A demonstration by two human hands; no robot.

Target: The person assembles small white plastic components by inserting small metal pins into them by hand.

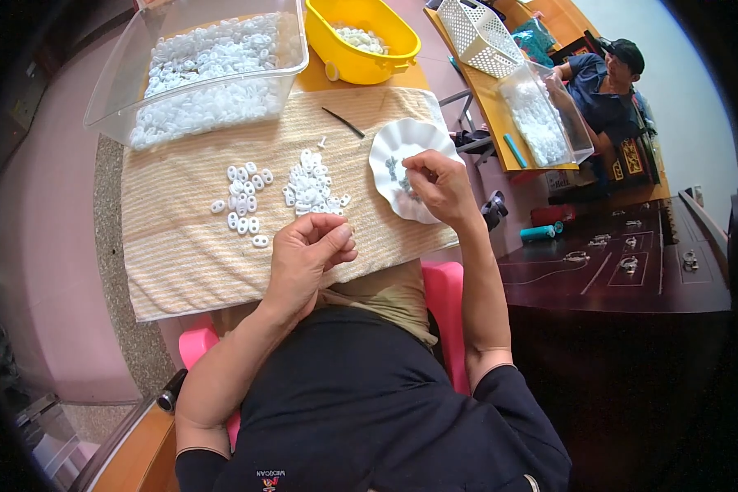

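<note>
My left hand (310, 252) hovers over the towel's near edge with thumb and fingertips pinched together. Whatever is between them is too small to make out. Above a white wavy-rimmed plate (389, 139), my right hand (439, 184) has its fingers drawn together; what they hold, if anything, is hidden. Small grey pieces (392, 168) lie in that plate. Just beyond my left hand is a heap of small white plastic parts (310, 184). Left of it sits a looser group of white oval two-hole pieces (242, 197).
A striped towel (180, 271) covers the table. At the back stand a clear bin (107, 102) of white pieces and a yellow tub (324, 37). A thin dark tool (343, 122) lies near the plate. At right, a person (594, 90) sits by another table with a clear box (582, 152).
</note>
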